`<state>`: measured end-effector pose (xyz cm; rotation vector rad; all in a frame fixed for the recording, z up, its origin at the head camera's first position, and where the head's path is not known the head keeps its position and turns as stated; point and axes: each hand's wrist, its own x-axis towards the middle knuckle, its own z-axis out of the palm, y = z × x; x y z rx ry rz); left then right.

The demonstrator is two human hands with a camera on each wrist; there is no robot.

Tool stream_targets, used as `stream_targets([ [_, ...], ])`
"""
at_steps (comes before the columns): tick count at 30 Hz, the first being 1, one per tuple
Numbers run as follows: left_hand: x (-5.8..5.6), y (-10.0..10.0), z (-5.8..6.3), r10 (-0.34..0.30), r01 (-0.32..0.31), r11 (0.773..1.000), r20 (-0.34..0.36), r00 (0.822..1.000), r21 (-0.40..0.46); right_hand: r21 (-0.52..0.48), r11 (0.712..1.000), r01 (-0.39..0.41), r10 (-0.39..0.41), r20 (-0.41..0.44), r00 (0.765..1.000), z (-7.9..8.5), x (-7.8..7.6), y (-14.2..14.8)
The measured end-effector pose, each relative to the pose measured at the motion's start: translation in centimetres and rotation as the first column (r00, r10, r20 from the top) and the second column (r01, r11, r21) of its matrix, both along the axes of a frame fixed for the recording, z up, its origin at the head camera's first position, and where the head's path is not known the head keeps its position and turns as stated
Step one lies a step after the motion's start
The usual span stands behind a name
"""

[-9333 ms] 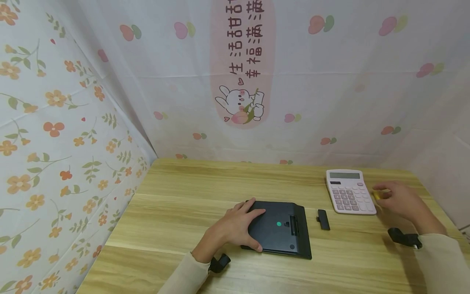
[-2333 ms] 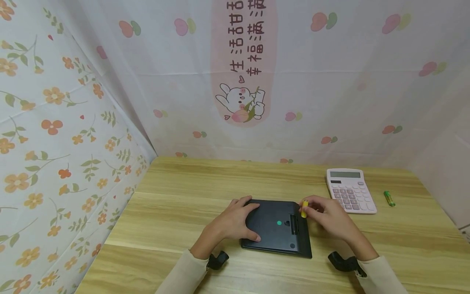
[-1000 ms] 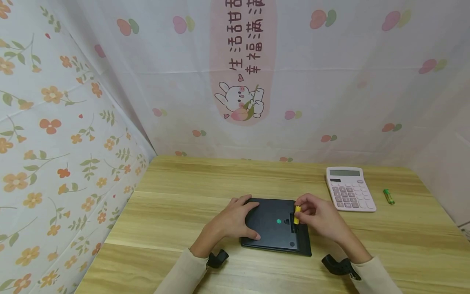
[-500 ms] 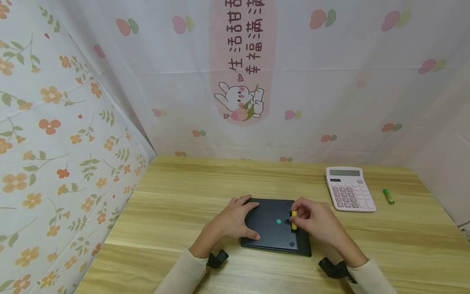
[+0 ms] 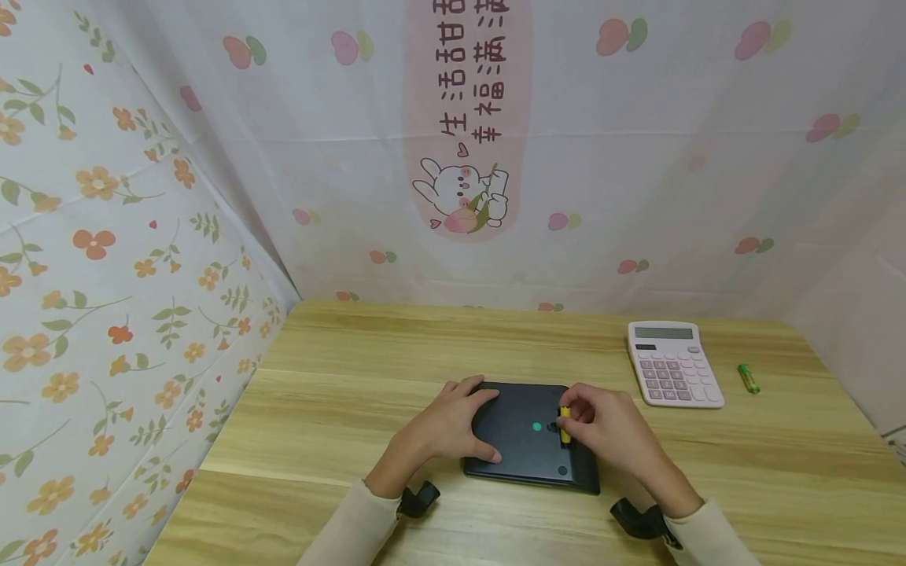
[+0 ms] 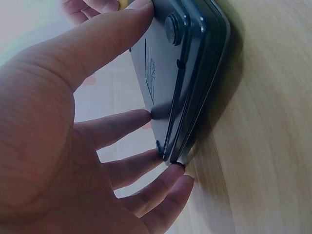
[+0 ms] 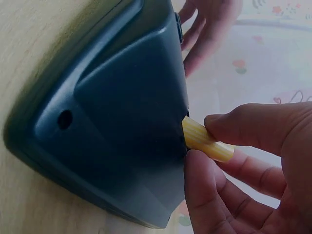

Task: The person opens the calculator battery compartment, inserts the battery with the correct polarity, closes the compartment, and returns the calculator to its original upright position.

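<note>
A black wedge-shaped device (image 5: 515,432) lies back side up on the table, with a green dot (image 5: 537,427) on it. My left hand (image 5: 453,422) rests on its left side, fingers spread; in the left wrist view the thumb lies on the back and fingertips meet the edge. A yellow cylindrical battery (image 5: 565,424) is pinched between the thumb and fingers of my right hand (image 5: 614,428). It sits at the battery compartment near the device's right side. In the right wrist view, one end of the yellow battery (image 7: 202,139) disappears behind the device's ridge.
A pink calculator (image 5: 675,365) lies face up behind my right hand, with a green battery (image 5: 749,378) to its right. Black camera mounts (image 5: 640,520) are strapped at both wrists. A patterned cloth (image 5: 602,173) hangs at the table's back edge.
My right hand has brought the yellow battery from beside the pink calculator leftward to the device, then down at the compartment. It hides where the loose black cover lay. My left hand stays put.
</note>
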<state>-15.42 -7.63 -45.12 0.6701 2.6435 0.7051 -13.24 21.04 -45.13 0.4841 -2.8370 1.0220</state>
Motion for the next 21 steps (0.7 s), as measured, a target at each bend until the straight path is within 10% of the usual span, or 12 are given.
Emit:
stream_targets([
  [21,-0.01,0.05,0.10,0.006,-0.006,1.000,0.019,1.000,-0.007,0.017,1.000,-0.020,0.020,-0.012,1.000,-0.08,-0.13,0.11],
])
